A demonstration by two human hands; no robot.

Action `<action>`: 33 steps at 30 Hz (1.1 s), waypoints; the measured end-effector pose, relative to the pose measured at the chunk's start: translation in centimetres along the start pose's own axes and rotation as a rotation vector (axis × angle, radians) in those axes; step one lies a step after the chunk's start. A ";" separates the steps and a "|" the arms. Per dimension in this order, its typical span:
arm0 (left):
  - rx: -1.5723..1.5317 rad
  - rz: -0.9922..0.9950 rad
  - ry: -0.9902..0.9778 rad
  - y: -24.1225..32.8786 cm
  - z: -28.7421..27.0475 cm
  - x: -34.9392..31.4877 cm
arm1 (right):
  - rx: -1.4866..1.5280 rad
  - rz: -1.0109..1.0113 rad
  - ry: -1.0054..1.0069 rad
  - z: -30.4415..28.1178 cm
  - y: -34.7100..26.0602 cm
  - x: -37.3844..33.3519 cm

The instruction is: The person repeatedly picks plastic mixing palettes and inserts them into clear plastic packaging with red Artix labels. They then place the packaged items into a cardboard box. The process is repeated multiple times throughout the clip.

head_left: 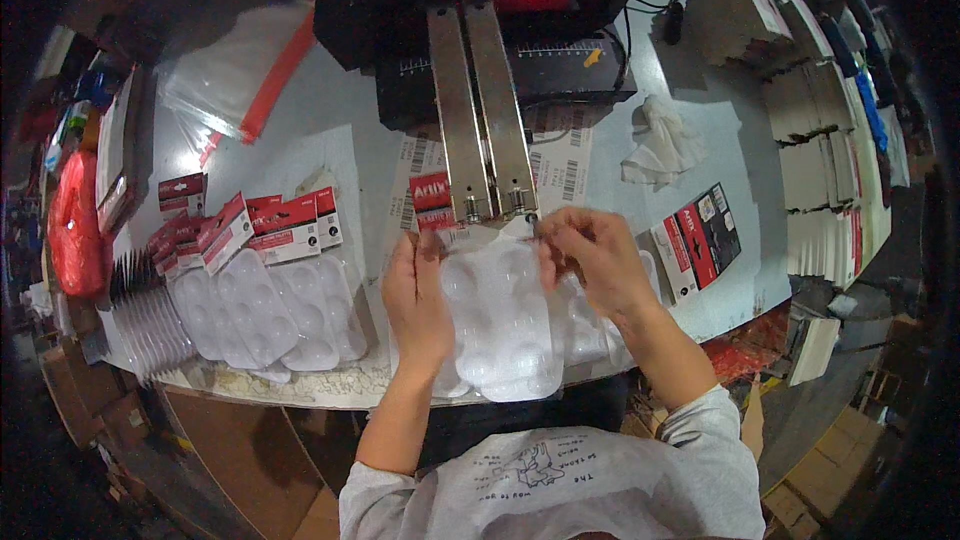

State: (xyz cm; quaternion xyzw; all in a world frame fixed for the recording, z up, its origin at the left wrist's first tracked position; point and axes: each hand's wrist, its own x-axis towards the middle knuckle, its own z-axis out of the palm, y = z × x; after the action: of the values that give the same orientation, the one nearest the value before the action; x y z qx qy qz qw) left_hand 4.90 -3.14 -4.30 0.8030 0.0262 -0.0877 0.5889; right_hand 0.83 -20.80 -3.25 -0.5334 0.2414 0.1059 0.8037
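A white plastic paint palette with rounded wells [505,325], seemingly in a clear bag, is in front of me at the table's near edge. Its top edge lies under the tips of two long metal arms [475,100] of a black machine [560,65]. My left hand [415,300] grips the palette's upper left side, thumb on top. At the upper right corner my right hand [597,258] has its fingers pinched together on the bag's edge. More white palettes [590,325] lie partly hidden beneath and beside it. A red card [431,198] shows left of the metal arms.
Left, palettes [265,315] with red header cards [285,225] lie overlapped, beside a row of clear, dark-topped pieces [150,325]. Clear bags [230,70] sit farther back. Right are red and black cards [697,240], crumpled white material [660,145] and stacked cards [820,155].
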 end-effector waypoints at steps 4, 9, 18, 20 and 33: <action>-0.052 0.068 0.049 -0.7 0.6 1.0 | 0.006 -0.027 0.029 -0.2 0.6 1.4; -0.031 0.127 -0.045 -3.4 -0.3 0.6 | -0.360 -0.172 0.109 -1.2 1.1 0.9; 1.127 0.247 0.519 -1.4 -14.5 1.9 | -1.158 -0.428 0.715 -13.4 0.1 -6.0; 1.031 0.293 0.520 -0.7 -12.4 1.0 | -1.334 -0.341 0.742 -14.5 1.7 -6.2; 0.018 0.105 -0.167 -1.3 -1.7 -3.7 | -1.066 -0.318 0.748 -12.2 1.7 -6.4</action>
State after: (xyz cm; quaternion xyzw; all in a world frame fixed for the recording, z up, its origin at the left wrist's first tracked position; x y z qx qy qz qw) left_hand 1.24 -0.88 -4.35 0.7984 -0.0657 -0.1236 0.5856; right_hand -8.81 -30.65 -5.27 -0.8873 0.3369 -0.1008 0.2983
